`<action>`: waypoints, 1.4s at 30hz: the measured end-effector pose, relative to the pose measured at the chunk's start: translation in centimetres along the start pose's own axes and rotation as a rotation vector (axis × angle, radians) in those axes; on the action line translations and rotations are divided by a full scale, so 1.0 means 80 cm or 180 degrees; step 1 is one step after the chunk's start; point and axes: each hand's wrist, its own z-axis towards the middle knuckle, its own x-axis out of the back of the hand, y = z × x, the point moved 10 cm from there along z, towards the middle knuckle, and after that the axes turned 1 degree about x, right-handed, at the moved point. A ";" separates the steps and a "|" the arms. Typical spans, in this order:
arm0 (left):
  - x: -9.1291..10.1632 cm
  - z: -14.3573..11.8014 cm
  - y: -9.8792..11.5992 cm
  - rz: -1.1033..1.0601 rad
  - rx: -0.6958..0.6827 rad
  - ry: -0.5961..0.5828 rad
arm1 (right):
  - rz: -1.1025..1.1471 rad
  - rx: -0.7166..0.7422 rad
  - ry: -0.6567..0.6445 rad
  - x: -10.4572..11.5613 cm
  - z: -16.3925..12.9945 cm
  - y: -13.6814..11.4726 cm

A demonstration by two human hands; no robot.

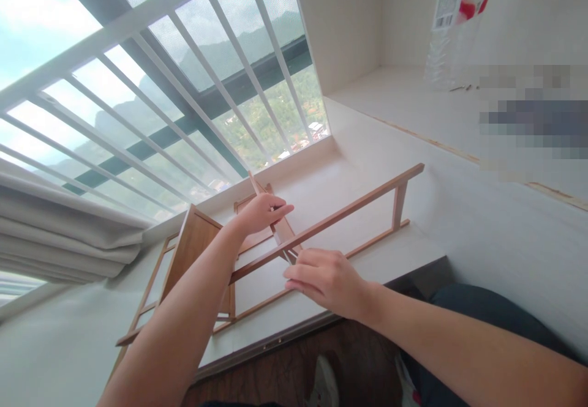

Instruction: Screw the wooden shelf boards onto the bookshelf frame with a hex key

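A brown wooden rack frame [349, 210] of thin rails lies on a white window ledge [404, 254]. My left hand [263, 211] grips a flat wooden slat [281, 231] that stands tilted inside the frame. My right hand [327, 280] rests at the long top rail, its fingers curled around the lower end of the slat where it meets the rail. A wider wooden panel [193, 245] leans in the frame to the left, behind my left forearm.
A window with white bars [193, 89] rises behind the ledge. Folded grey curtain fabric [64, 235] hangs at left. A clear plastic bottle [452, 21] stands on a white shelf [404, 98] at upper right. Dark wooden floor [294, 364] lies below, next to my knee.
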 end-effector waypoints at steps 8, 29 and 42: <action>-0.002 -0.001 -0.005 -0.0003 0.0064 -0.0012 | -0.0091 0.0662 -0.0032 0.001 0.003 -0.034; -0.004 0.000 -0.003 -0.0050 -0.0026 -0.0100 | 0.0033 0.0254 0.0022 0.000 -0.001 -0.003; -0.003 0.000 -0.004 -0.0052 0.0002 -0.0077 | 0.1422 -0.0418 0.0126 0.001 0.006 0.022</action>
